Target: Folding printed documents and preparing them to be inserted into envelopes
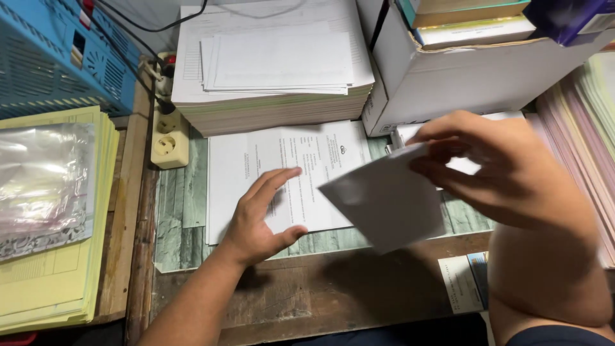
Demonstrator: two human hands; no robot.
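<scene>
Head view, what are the two hands doing?

— The left hand (259, 221) lies flat and open, fingers spread, on a printed sheet (282, 176) that rests on the desk (295, 288). It holds nothing; the palm and fingers only press on the lower part of that sheet. The right hand (496, 170) is raised over the right side of the desk and pinches a white paper (384, 198) between thumb and fingers at its upper right corner. That paper hangs tilted in the air, its lower corner over the front edge of the desk, and it overlaps the right side of the printed sheet as seen from above.

— What lies around them?

— Against the back edge stands a thick stack of paper (275, 70), with a few loose white pages on top. Just left of it a cream power strip (170, 138) sits with a plug in it. At the back right corner is a white cardboard box (461, 77) with books in it. On the far left, on a wooden shelf beside the desk, is a pile of yellow sheets (57, 282) with a clear plastic bag (41, 186) on top, and behind that a blue case (51, 57). Along the right edge are stacks of pastel sheets (589, 122).
</scene>
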